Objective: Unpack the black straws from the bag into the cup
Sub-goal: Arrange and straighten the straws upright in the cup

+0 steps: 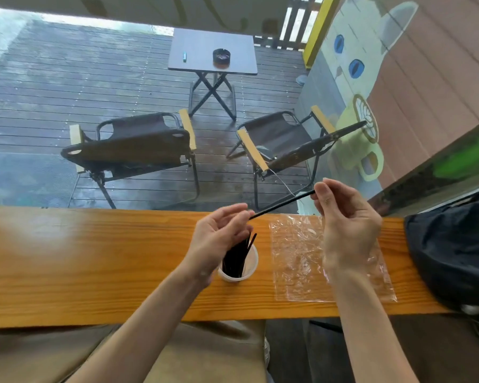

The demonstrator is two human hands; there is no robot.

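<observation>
A single black straw (281, 205) is held level above the wooden counter (94, 258). My right hand (346, 225) pinches its right end, and my left hand (221, 233) pinches its left end with the fingertips. Below my left hand stands a clear plastic cup (250, 269) with several black straws (237, 258) leaning in it. The clear plastic bag (296, 261) lies flat on the counter right of the cup, partly under my right wrist. I cannot tell whether any straws are in it.
A dark bag (454, 250) sits on the counter's right end. Beyond the glass are two folding chairs (133, 145) and a small table (213, 51) on a wet deck. My lap is below the counter edge.
</observation>
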